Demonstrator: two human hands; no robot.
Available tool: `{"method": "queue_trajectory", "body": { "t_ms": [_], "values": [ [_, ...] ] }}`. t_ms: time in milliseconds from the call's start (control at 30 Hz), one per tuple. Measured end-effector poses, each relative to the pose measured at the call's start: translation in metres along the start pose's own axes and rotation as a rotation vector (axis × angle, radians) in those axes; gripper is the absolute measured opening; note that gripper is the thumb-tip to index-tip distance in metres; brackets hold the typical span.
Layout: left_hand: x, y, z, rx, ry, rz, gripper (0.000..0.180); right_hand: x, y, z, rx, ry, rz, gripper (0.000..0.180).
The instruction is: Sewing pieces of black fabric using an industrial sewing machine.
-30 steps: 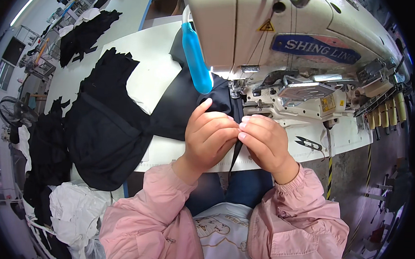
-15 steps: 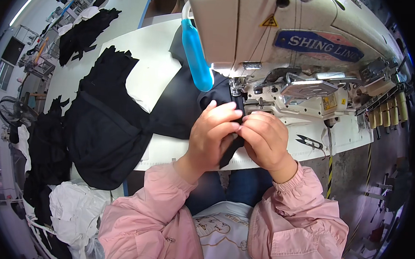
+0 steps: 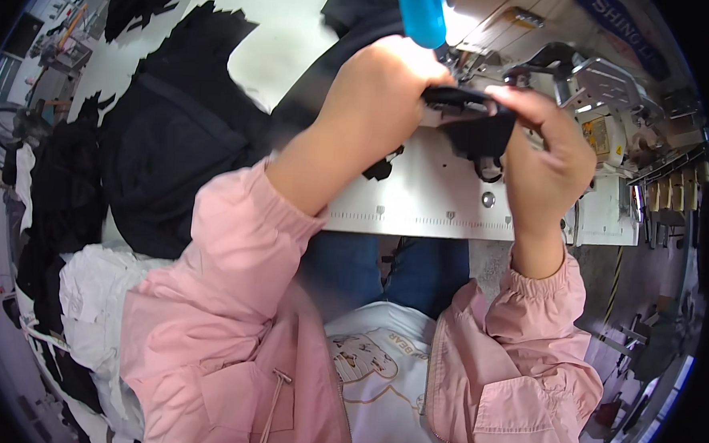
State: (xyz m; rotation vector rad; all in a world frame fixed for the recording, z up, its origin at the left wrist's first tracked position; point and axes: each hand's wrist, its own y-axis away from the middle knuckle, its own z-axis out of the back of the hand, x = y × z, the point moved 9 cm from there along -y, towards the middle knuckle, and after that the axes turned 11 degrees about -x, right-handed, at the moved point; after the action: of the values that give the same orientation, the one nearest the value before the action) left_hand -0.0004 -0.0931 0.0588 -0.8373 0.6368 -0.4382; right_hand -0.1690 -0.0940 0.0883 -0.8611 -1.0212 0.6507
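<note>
A strip of black fabric (image 3: 481,133) stretches between my two hands in front of the sewing machine's needle area. My left hand (image 3: 387,83) is closed round the left end of it, its fingertips turned away from view. At the right end, my right hand (image 3: 552,148) pinches the fabric between thumb and fingers, partly blurred. The white sewing machine (image 3: 493,24) stands just beyond, with a blue tube-shaped cover (image 3: 423,16) hanging beside my left hand. Below the left wrist, a larger piece of black fabric (image 3: 301,98) runs under the arm.
A pile of black fabric (image 3: 174,144) lies on the left of the white table (image 3: 428,201). White crumpled material (image 3: 97,312) sits at the lower left. Metal machine parts (image 3: 610,86) jut out beyond my right hand. A fan (image 3: 15,127) stands far left.
My hands have moved from close together to well apart, pulling the black fabric between them. The view has shifted, so the machine sits higher. The thread snips no longer show.
</note>
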Motion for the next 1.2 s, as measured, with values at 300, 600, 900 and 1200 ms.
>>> {"method": "queue_trajectory", "body": {
  "t_ms": [300,600,900,1200],
  "values": [
    [0.005,0.003,0.001,-0.084,-0.070,-0.069,0.025,-0.027,0.026,-0.003,0.013,-0.304,-0.398,0.013],
    [-0.005,0.012,0.002,-0.140,-0.027,-0.122,0.019,-0.025,0.030,-0.002,-0.041,-0.382,-0.339,0.013],
    [-0.022,0.026,-0.003,-0.311,-0.149,-0.239,0.008,-0.008,0.037,0.003,-0.015,-0.242,-0.219,0.010],
    [-0.015,0.032,0.004,-0.206,-0.085,-0.338,0.028,0.017,0.062,-0.019,0.091,-0.169,0.030,0.029]
  ]
}}
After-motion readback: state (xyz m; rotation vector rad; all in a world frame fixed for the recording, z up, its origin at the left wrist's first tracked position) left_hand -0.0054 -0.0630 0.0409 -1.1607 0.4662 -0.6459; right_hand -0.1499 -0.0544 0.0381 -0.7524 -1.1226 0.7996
